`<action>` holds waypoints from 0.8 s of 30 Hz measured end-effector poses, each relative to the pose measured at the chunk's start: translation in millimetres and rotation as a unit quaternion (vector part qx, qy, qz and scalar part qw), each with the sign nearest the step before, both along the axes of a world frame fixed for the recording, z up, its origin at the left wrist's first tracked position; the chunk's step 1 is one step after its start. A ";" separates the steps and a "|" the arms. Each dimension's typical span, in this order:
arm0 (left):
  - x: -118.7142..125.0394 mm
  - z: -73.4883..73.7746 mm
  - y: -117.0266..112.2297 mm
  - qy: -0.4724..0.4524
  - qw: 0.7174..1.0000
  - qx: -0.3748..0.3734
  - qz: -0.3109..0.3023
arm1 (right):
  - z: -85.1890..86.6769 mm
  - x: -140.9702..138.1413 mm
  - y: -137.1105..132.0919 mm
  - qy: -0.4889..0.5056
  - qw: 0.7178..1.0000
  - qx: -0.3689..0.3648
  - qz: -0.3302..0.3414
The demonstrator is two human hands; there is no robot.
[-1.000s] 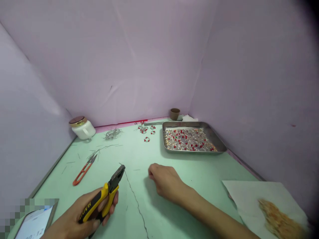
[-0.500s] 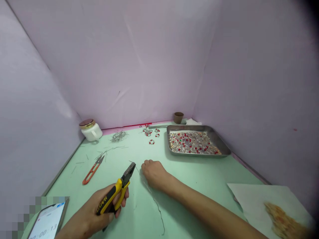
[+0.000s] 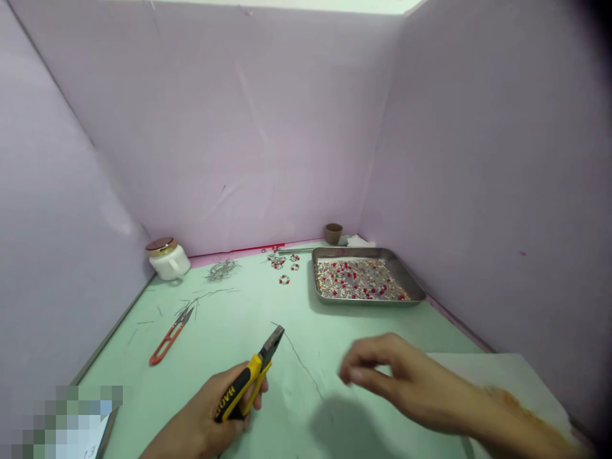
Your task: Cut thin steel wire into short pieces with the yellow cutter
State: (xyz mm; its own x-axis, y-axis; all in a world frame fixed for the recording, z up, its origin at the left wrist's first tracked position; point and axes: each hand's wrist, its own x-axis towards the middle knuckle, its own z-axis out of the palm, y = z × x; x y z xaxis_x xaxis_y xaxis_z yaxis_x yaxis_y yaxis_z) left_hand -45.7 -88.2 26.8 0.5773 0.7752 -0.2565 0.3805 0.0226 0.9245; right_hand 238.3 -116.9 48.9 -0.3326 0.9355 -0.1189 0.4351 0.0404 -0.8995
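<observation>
My left hand [image 3: 229,408] grips a pair of yellow and black combination pliers [image 3: 246,386], jaws pointing up and away. A thin grey wire [image 3: 302,363] passes at the jaw tips, with a short end beyond them and a longer length trailing toward the right. My right hand [image 3: 387,370] hovers above the table at right, slightly blurred. Its thumb and fingers curl together at the tips, and whatever they may hold cannot be made out. Red-handled thread snips [image 3: 167,341] lie left of the pliers, beside loose wire pieces [image 3: 198,298].
A metal tray [image 3: 415,294] of mixed beads stands at back right, near a small brown cup [image 3: 333,233]. Red-and-clear bead rings [image 3: 284,280], a wire tangle [image 3: 221,270] and a white jar [image 3: 168,260] sit farther back. Paper [image 3: 502,366] lies right; a phone [image 3: 90,437] lies left.
My right hand has moved right and toward me, away from the pliers and wire. My left hand with the pliers sits a little further right and lower in view. The camera has tilted up slightly.
</observation>
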 end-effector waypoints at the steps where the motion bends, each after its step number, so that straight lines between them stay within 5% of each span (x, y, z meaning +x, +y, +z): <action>1: 6.4 -0.3 -1.0 0.009 1.000 0.007 0.012 | -2.5 -17.7 12.2 0.034 0.999 -0.001 -0.015; 5: 27.1 -1.5 -4.0 0.048 0.997 0.013 0.065 | -29.1 -59.0 38.9 0.191 0.972 -0.119 -0.069; 11: 39.6 -8.8 -2.6 0.086 0.985 -0.002 0.147 | -61.3 -58.6 39.5 0.234 0.953 -0.152 -0.115; 20: 47.7 -37.6 5.4 0.095 0.981 -0.033 0.164 | -74.0 -42.8 49.7 0.321 0.912 -0.225 -0.121; 24: 36.3 -40.6 1.2 -0.007 0.992 -0.071 0.107 | -70.2 -39.5 48.7 0.370 0.886 -0.258 -0.110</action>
State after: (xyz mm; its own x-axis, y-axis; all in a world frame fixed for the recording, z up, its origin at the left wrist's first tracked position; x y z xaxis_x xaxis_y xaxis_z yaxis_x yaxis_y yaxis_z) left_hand -9.4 -86.9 -13.8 0.4078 0.8372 -0.3643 0.3399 0.2311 0.9116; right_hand 198.8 -68.2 -21.3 -0.3146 0.8724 -0.3742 -0.3350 -0.4709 -0.8161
